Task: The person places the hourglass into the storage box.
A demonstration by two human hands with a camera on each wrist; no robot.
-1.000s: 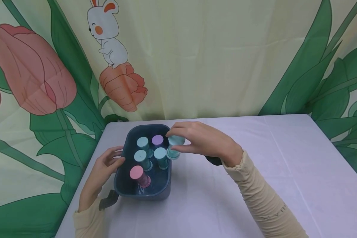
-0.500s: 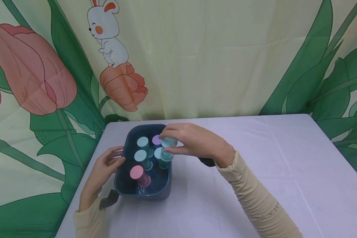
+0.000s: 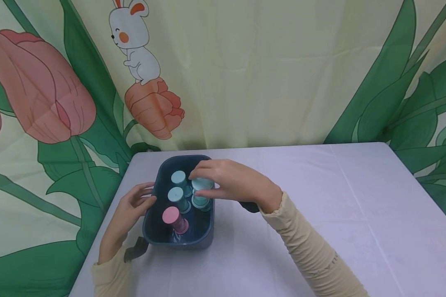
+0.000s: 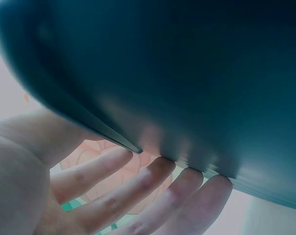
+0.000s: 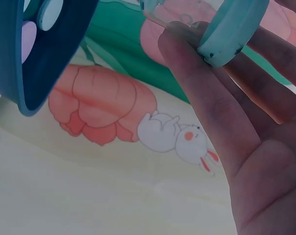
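My right hand (image 3: 230,181) pinches a teal-capped, clear-bodied piece (image 5: 236,32), shaped like a sand timer, between thumb and fingers. It hangs over the right side of a dark blue tub (image 3: 197,243), overlapping another teal one there. Inside the tub stand two teal timers (image 3: 176,194) on the left and a pink timer (image 3: 171,215) nearer the front. A purple timer (image 5: 28,43) shows in the right wrist view; my hand hides it from the head camera. My left hand (image 3: 131,206) touches the tub's left side, its fingers fairly straight against the outer wall.
A white-covered table (image 3: 301,231) bears the tub near its left side. Behind hangs a curtain (image 3: 264,82) printed with a rabbit, a carrot and tulips. Black straps (image 3: 136,249) sit at both wrists.
My right hand has moved left and slightly toward the front with its teal timer, from the tub's right rim to over its inside. The left hand and tub have stayed put.
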